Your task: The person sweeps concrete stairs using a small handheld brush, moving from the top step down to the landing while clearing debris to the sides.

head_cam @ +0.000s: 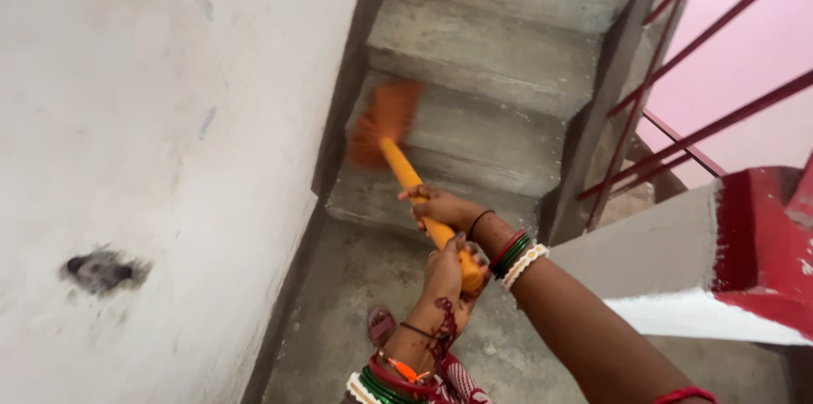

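An orange broom (398,158) with a blurred orange bristle head (385,120) reaches onto the lower concrete steps (474,146). Both my hands grip its handle. My right hand (440,205), with green, red and white bangles at the wrist, holds the handle farther along. My left hand (449,281) is wrapped around the handle's near end; it has dark red markings on its back and bangles on the forearm. The bristles touch the second step near the left wall.
A whitewashed wall (152,158) with a dark hole (102,270) runs along the left. Concrete stairs rise ahead. Dark red railing bars (703,74) and a red and white parapet (745,260) stand on the right. My sandalled foot (379,323) rests on the grey landing (356,285).
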